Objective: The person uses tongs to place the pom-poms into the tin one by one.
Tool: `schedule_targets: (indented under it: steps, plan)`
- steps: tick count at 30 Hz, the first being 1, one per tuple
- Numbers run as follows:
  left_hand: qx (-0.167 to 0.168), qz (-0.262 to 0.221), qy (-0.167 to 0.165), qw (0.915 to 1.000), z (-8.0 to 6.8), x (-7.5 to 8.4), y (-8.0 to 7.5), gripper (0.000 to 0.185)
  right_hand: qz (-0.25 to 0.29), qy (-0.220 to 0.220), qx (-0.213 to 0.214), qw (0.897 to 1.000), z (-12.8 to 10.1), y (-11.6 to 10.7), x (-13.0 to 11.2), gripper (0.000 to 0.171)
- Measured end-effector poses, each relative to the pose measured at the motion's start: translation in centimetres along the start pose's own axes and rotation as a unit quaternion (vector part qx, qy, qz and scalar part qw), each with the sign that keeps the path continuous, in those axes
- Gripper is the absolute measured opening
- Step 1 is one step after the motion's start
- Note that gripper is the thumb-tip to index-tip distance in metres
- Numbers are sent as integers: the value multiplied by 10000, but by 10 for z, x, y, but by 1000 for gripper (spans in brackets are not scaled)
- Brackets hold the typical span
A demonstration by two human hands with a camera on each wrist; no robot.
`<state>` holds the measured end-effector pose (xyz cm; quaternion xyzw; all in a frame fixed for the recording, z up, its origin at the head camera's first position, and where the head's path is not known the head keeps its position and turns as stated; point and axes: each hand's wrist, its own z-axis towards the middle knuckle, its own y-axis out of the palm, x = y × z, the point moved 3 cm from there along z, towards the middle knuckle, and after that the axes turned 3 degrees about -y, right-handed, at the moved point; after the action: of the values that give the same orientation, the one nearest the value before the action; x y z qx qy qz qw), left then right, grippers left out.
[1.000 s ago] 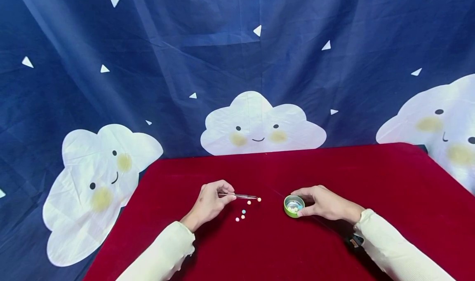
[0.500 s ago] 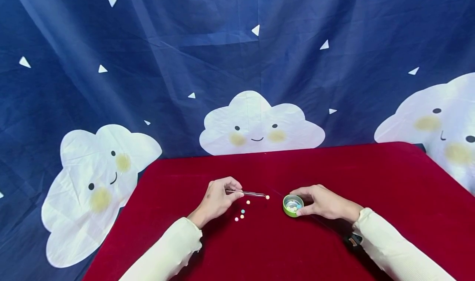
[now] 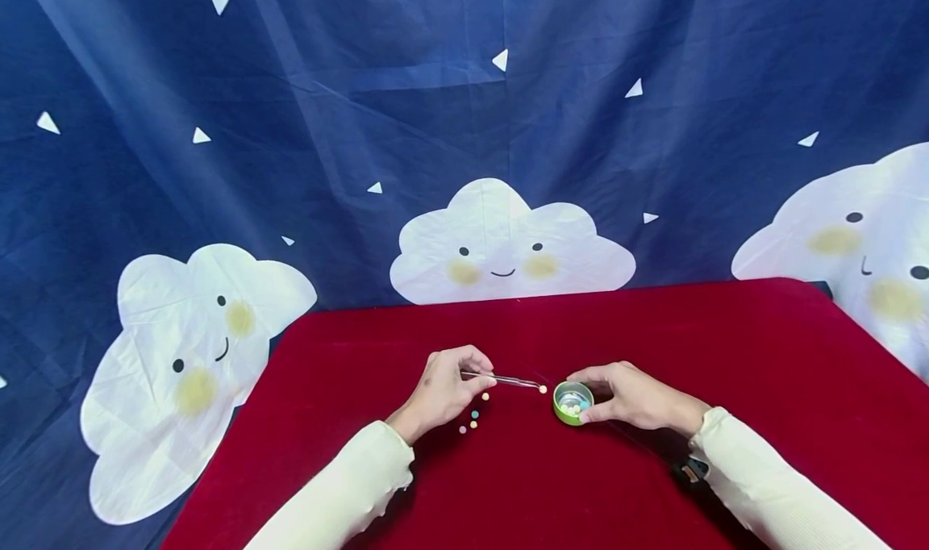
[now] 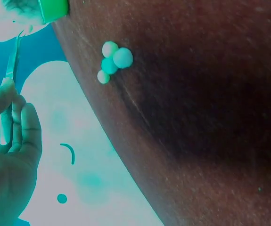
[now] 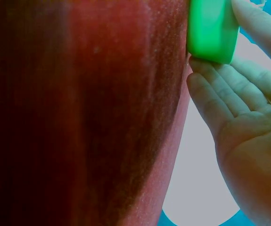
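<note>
My left hand [image 3: 444, 389] pinches metal tweezers [image 3: 517, 381] between thumb and fingers. At their tip is a small pale yellow-orange ball [image 3: 543, 389], just left of a round green tin [image 3: 568, 418]. The tin stands open at the top, with several pale balls and something blue inside. My right hand [image 3: 642, 397] holds it from the right, thumb in front and fingers behind. In the right wrist view the green tin wall [image 5: 211, 30] sits between thumb and fingertips. The left wrist view shows the tweezers [image 4: 14, 61] pointing toward the tin.
Several loose balls lie on the red cloth below the left hand, among them a blue one [image 3: 475, 414] and a pink one [image 3: 462, 430]. The red-covered table [image 3: 508, 485] reaches back to a blue curtain [image 3: 334, 131] printed with clouds.
My left hand has moved right with the tweezers, carrying the ball from beside the loose ones to near the tin's left rim. My right hand and the tin have stayed put.
</note>
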<state>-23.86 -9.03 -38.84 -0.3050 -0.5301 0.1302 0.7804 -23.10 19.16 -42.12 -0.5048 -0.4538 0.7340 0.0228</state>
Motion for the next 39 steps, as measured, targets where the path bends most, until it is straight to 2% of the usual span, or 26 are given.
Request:
schedule_targets:
  steps: [11, 17, 24, 39]
  plan:
    - [-183, -68, -29, 9998, 2, 4, 15, 13, 11, -30, -35, 10000, 0, 2, 0, 51]
    - [-362, -83, -174, 9992, 1, 2, 21, 13, 84, 15, -19, 10000, 1, 3, 2, 53]
    - [-485, -289, -387, 9977, 0, 1, 24, 13, 24, 77, -9, 10000, 0, 3, 3, 54]
    - [-527, -333, -437, 9971, -1, 0, 22, 13, 2, 56, 13, 10000, -1, 1, 3, 53]
